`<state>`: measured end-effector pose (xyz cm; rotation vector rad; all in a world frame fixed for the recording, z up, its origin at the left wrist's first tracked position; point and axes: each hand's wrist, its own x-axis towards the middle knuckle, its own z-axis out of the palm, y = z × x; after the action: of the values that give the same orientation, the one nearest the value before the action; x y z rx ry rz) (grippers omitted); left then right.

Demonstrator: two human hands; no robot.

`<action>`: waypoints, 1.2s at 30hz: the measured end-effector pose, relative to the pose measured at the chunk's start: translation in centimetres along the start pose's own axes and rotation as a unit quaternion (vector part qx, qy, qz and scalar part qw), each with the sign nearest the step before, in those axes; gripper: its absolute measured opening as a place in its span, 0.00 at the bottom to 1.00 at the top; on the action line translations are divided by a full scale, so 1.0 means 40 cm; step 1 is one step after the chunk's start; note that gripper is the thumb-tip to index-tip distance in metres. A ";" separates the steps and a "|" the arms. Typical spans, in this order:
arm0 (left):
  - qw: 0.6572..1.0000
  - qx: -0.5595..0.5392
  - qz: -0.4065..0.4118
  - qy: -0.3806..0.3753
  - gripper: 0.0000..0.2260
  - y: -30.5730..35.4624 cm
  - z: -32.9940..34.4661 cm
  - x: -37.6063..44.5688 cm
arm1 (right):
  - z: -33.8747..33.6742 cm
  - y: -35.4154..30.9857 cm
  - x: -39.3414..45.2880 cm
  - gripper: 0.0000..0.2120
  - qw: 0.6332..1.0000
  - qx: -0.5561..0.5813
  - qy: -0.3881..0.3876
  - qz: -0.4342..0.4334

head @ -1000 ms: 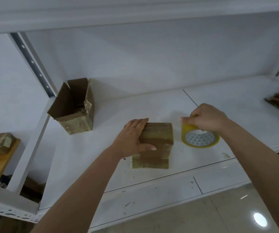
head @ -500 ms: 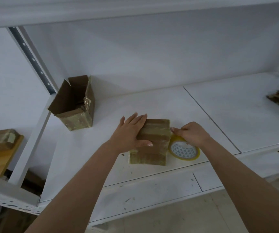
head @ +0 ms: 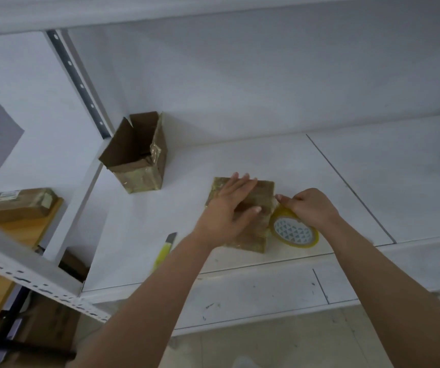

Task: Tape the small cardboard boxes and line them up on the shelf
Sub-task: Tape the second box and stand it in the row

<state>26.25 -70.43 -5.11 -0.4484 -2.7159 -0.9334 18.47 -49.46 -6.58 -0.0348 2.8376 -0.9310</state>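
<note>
Your left hand (head: pixel 228 208) presses flat, fingers straight, on the box (head: pixel 256 205) near the shelf's (head: pixel 346 181) front edge. Your right hand (head: pixel 310 205) curls round the tape roll (head: pixel 294 232), touching the box's right side. Open box (head: pixel 138 155) back-left; knife (head: pixel 164 247) front edge.

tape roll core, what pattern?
White with small teal triangles, inside the yellowish tape roll; the head view shows it.

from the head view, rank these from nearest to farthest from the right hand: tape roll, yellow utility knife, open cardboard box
1. The tape roll: gripped by the right hand, at the shelf's front edge.
2. The yellow utility knife: lying on the shelf to the left, past the left forearm.
3. The open cardboard box: standing far left, toward the back of the shelf.
</note>
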 end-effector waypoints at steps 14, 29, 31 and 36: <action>0.841 0.227 -0.484 -0.080 0.16 -0.216 -0.026 -0.225 | 0.023 -0.016 0.000 0.29 0.999 0.044 -0.003 0.008; 0.988 -0.125 -0.068 -0.065 0.18 0.050 -0.075 0.157 | 0.002 0.003 0.000 0.17 0.987 0.150 -0.060 0.025; 0.980 -0.126 -0.075 -0.132 0.19 0.050 -0.039 0.207 | -0.013 0.016 -0.003 0.10 0.977 0.192 -0.094 0.028; 0.984 -0.105 -0.081 -0.122 0.20 -0.022 0.025 0.236 | -0.030 0.041 -0.007 0.08 0.963 0.223 -0.152 0.002</action>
<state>17.07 -68.48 -3.39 -0.4103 -2.9212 -1.2943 18.60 -47.41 -6.58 -0.1087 2.2966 -1.4051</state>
